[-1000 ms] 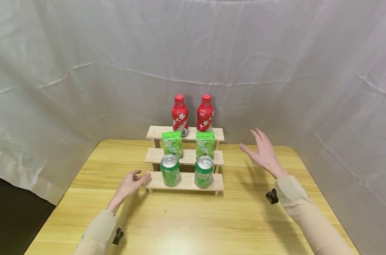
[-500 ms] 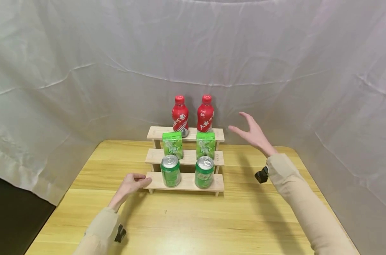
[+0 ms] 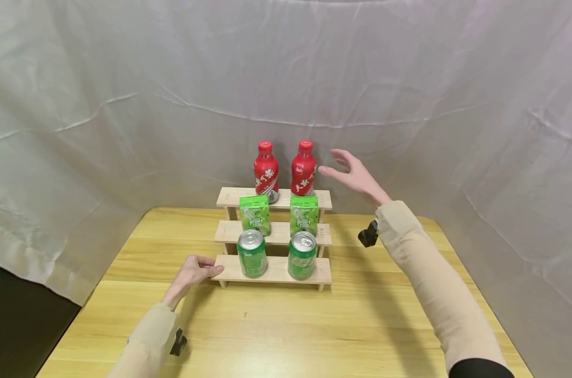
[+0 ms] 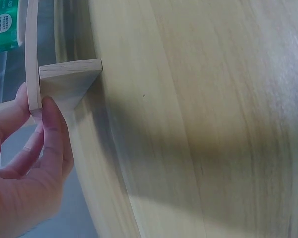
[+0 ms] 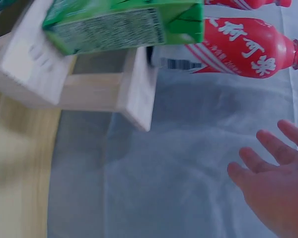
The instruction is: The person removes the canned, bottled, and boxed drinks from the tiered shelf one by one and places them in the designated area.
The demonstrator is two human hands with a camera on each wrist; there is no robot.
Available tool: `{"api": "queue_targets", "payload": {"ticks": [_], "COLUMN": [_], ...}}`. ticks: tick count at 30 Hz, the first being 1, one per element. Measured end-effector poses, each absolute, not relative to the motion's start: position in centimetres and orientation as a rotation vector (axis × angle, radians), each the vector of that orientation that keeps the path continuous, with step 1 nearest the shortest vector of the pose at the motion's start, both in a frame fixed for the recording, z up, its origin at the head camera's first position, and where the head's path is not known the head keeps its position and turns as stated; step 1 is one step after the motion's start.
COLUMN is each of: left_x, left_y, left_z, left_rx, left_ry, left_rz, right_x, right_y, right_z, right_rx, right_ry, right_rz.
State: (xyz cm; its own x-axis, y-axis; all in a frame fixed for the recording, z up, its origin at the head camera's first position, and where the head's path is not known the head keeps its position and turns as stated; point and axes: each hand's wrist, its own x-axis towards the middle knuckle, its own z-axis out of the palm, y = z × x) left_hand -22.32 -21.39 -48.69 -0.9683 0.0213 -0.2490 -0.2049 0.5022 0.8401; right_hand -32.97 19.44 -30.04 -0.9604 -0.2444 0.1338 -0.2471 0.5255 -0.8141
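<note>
A three-tier wooden display stand carries drinks. My left hand pinches the left end of its lowest board; in the left wrist view the thumb lies on one face and fingertips on the other. My right hand hangs in the air with spread fingers, holding nothing, just right of the right red bottle. In the right wrist view, its fingers stretch toward that bottle's neck end. A second red bottle stands to its left on the top tier.
Two green drink cartons stand on the middle tier and two green cans on the lowest. The stand sits on a wooden table. Grey cloth hangs close behind and along both sides.
My right hand has moved left and farther back, from beside the stand to close by the right red bottle. My left thumb has settled onto the lowest board's end; the drinks have stayed put.
</note>
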Motion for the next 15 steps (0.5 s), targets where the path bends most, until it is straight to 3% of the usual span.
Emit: {"api": "queue_targets", "payload": {"ticks": [15], "left_x": [-22.1], "left_y": [-22.1], "left_z": [-48.6], "left_rx": [-0.057], "left_ry": [2.452], "left_rz": [1.537], "right_x": [-34.7], "right_y": [15.4], "right_z": [-28.2], "right_rx": [0.558], "right_ry": [-2.696], "right_rz": [1.663]}}
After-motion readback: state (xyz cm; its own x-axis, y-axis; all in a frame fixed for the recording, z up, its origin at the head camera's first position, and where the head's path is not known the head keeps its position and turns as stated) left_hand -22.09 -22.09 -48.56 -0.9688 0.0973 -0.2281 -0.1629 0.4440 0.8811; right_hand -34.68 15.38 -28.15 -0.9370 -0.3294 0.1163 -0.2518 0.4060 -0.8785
